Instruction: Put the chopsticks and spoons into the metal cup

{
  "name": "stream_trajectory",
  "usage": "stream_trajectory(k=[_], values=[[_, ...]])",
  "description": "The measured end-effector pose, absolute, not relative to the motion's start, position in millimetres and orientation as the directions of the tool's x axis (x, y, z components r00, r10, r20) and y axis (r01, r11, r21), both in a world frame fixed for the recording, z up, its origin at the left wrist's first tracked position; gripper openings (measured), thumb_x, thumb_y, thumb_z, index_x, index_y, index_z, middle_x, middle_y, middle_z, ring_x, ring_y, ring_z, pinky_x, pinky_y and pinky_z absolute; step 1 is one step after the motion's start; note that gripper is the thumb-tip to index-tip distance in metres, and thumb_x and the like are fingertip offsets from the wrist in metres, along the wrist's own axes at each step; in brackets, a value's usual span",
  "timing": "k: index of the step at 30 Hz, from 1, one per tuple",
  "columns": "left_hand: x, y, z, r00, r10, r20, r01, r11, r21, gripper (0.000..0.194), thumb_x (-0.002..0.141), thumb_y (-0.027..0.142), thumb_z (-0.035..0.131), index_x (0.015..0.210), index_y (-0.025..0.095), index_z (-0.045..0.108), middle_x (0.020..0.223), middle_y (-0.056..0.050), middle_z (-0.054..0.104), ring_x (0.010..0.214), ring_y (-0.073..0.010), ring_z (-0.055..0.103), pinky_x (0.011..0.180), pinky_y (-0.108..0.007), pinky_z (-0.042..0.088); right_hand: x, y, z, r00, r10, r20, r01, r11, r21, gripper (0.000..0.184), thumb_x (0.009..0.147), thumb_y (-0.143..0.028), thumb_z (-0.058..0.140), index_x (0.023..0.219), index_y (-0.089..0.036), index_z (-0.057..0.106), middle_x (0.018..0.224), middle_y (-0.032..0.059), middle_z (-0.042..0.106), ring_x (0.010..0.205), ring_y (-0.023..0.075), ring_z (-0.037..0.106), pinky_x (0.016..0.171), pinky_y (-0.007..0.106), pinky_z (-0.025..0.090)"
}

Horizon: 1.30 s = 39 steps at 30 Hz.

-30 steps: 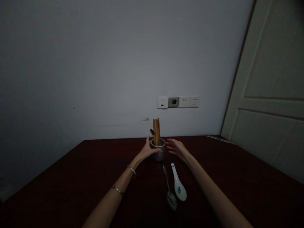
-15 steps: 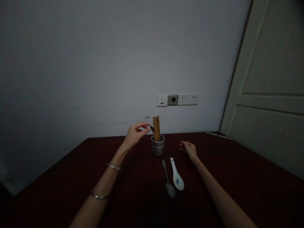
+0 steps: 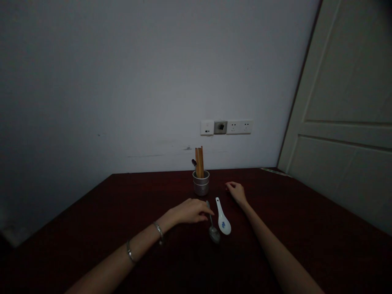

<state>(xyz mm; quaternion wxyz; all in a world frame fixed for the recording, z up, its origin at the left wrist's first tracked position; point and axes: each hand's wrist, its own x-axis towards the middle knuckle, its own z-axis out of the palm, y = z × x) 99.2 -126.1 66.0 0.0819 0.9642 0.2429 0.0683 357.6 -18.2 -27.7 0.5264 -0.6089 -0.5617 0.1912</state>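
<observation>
A small metal cup point(image 3: 201, 183) stands near the back of the dark red table point(image 3: 92, 228), holding several wooden chopsticks point(image 3: 199, 162) and a dark spoon handle. In front of it lie a metal spoon point(image 3: 212, 226) and a white ceramic spoon point(image 3: 222, 219) with a blue mark, side by side. My left hand point(image 3: 190, 211) hovers low over the table, fingertips at the metal spoon's handle, fingers loosely extended. My right hand point(image 3: 237, 191) rests on the table right of the cup, fingers curled with nothing seen in them.
A pale wall with a row of sockets point(image 3: 226, 127) rises behind the table. A white panelled door point(image 3: 343, 122) stands at the right. The room is dim.
My left hand came down from beside the chopsticks' tops to the metal spoon's handle. My right hand stayed beside the cup. The view shifted slightly.
</observation>
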Motion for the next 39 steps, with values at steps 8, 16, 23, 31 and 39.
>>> stream_trajectory(k=[8, 16, 23, 31, 39], values=[[106, -129, 55, 0.895, 0.442, 0.059, 0.433, -0.893, 0.118, 0.040, 0.077, 0.014, 0.058, 0.114, 0.031, 0.059, 0.093, -0.001, 0.067, 0.082, -0.0138, 0.061, 0.064, -0.021, 0.040, 357, -18, -28, 0.295, 0.884, 0.362, 0.516, 0.171, -0.839, 0.028, 0.069, -0.034, 0.048, 0.073, -0.016, 0.069, 0.062, 0.0047, 0.067, 0.062, 0.0189, 0.062, 0.062, 0.026, 0.043], [109, -128, 50, 0.904, 0.423, 0.060, 0.423, -0.906, 0.024, 0.032, 0.077, 0.016, 0.058, 0.105, 0.031, 0.063, 0.094, -0.001, 0.066, 0.079, -0.0142, 0.061, 0.058, -0.021, 0.039, 359, -15, -31, 0.295, 0.878, 0.377, 0.511, 0.188, -0.838, 0.026, 0.069, -0.033, 0.049, 0.072, -0.017, 0.070, 0.065, 0.0046, 0.068, 0.064, 0.0193, 0.062, 0.064, 0.026, 0.044], [110, -134, 51, 0.914, 0.404, 0.046, 0.406, -0.903, -0.142, 0.023, 0.080, 0.020, 0.055, 0.101, 0.028, 0.063, 0.090, -0.002, 0.066, 0.072, -0.0156, 0.063, 0.055, -0.022, 0.040, 358, -17, -31, 0.285, 0.877, 0.386, 0.512, 0.201, -0.835, 0.028, 0.069, -0.033, 0.048, 0.073, -0.016, 0.070, 0.065, 0.0051, 0.067, 0.063, 0.0192, 0.061, 0.063, 0.027, 0.043], [111, -132, 46, 0.915, 0.393, 0.091, 0.404, -0.896, -0.183, 0.014, 0.083, 0.021, 0.052, 0.090, 0.023, 0.064, 0.080, -0.003, 0.065, 0.066, -0.0142, 0.062, 0.050, -0.020, 0.037, 358, -18, -30, 0.292, 0.881, 0.372, 0.525, 0.178, -0.833, 0.026, 0.068, -0.034, 0.051, 0.072, -0.017, 0.070, 0.064, 0.0046, 0.068, 0.064, 0.0200, 0.062, 0.062, 0.026, 0.043], [107, -129, 45, 0.914, 0.370, 0.167, 0.387, -0.918, -0.085, 0.012, 0.082, 0.019, 0.055, 0.088, 0.022, 0.065, 0.078, -0.002, 0.064, 0.067, -0.0124, 0.061, 0.054, -0.020, 0.038, 357, -20, -27, 0.289, 0.886, 0.363, 0.512, 0.177, -0.840, 0.025, 0.067, -0.033, 0.052, 0.071, -0.017, 0.070, 0.065, 0.0043, 0.068, 0.067, 0.0207, 0.063, 0.063, 0.027, 0.045]])
